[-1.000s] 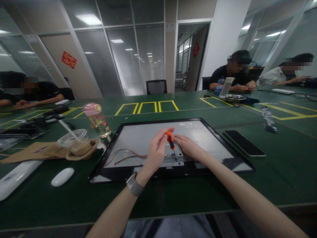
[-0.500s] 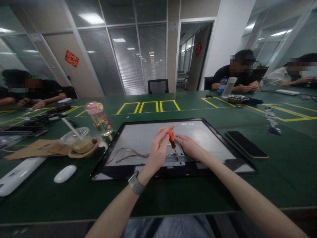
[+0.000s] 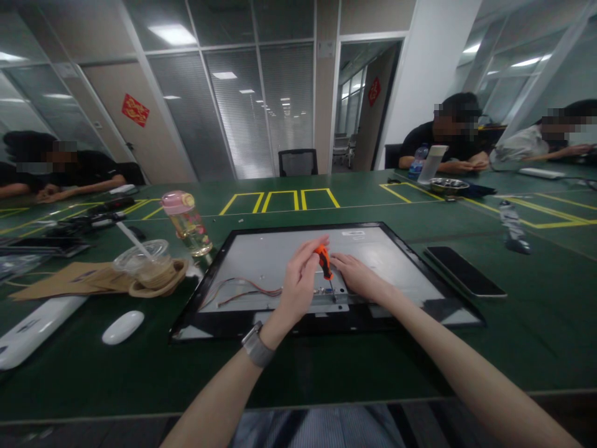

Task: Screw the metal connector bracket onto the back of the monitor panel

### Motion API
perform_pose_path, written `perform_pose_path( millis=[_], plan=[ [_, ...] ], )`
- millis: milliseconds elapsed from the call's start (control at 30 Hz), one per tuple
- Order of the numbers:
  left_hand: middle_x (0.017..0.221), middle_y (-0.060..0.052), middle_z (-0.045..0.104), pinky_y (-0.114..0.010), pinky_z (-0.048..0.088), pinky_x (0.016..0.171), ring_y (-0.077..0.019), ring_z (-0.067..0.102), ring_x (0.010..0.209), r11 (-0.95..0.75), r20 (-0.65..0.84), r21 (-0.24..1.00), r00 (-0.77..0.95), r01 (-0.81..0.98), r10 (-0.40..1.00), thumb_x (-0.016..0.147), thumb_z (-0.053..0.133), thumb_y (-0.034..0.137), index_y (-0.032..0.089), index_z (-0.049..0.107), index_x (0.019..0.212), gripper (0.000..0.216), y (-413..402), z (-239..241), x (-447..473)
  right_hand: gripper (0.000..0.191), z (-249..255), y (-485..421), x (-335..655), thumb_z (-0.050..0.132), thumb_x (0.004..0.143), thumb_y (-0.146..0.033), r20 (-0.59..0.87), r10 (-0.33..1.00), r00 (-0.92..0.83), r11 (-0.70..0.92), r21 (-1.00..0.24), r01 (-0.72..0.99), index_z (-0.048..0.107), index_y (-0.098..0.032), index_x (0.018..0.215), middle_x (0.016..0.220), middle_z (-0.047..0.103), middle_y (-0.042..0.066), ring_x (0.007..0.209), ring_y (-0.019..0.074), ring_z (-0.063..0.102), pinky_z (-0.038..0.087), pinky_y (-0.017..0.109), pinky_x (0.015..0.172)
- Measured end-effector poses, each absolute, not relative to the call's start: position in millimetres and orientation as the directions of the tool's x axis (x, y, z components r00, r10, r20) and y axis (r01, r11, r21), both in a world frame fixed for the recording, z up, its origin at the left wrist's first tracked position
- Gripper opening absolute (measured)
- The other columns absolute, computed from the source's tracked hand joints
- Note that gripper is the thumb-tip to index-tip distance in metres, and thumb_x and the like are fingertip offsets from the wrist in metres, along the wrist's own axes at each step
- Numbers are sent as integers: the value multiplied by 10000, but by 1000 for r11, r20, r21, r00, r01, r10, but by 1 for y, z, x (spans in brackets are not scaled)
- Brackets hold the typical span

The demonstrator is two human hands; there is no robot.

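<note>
My left hand (image 3: 301,270) is closed on the upper end of an orange and black screwdriver (image 3: 325,261), its fingers pointing up and its palm against the handle. The screwdriver leans slightly, its tip at a metal bracket (image 3: 317,300) along the near side of a flat grey display panel (image 3: 265,258) with a black frame. Just right of the screwdriver, my right hand (image 3: 357,274) lies on the panel with its fingers stretched out. Thin coloured wires (image 3: 242,289) run across the panel left of my left hand.
To the left are a white mouse (image 3: 123,328), a plastic cup (image 3: 144,261) on brown paper and a pink-lidded bottle (image 3: 186,224). A phone (image 3: 464,271) lies right of the panel. Farther back, a metal bowl (image 3: 448,185) stands near co-workers seated around the table.
The screwdriver's handle has turned a little in my left hand, its tip staying at the bracket. My right hand looks still. The left co-worker's hands have come closer together.
</note>
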State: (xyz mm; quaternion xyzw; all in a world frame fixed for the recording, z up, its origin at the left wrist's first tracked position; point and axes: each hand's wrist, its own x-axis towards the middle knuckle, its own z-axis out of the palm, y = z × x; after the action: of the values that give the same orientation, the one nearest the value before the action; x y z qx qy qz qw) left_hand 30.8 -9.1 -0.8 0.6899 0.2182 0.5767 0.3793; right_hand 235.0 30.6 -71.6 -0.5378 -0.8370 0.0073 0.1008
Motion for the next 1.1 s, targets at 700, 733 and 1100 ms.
perform_pose_path(
  millis=[700,733,1100],
  plan=[
    [947,-50,626,-289,523,815,-161,619,877,-714,701,700,184,6,689,920,620,248,207,719,1081,193,-6,-2,31,554,-72,30,235,359,889,-12,169,903,-394,416,-120,902,503,-119,1413,1486,503,178,1344,261,504,377,440,1128],
    [916,-40,605,-285,521,802,-154,602,848,-722,709,691,169,27,685,898,651,248,207,728,1044,170,-6,-2,31,549,-72,29,235,359,890,-13,169,905,-391,413,-124,902,506,-113,1409,1484,505,183,1339,264,509,382,439,1124],
    [978,-45,603,-281,520,805,-154,602,886,-741,718,667,196,79,668,938,587,230,226,673,1178,255,-7,-2,30,564,-74,31,235,363,878,-9,176,903,-392,416,-135,899,506,-117,1413,1480,507,194,1346,262,506,382,451,1126]
  ],
)
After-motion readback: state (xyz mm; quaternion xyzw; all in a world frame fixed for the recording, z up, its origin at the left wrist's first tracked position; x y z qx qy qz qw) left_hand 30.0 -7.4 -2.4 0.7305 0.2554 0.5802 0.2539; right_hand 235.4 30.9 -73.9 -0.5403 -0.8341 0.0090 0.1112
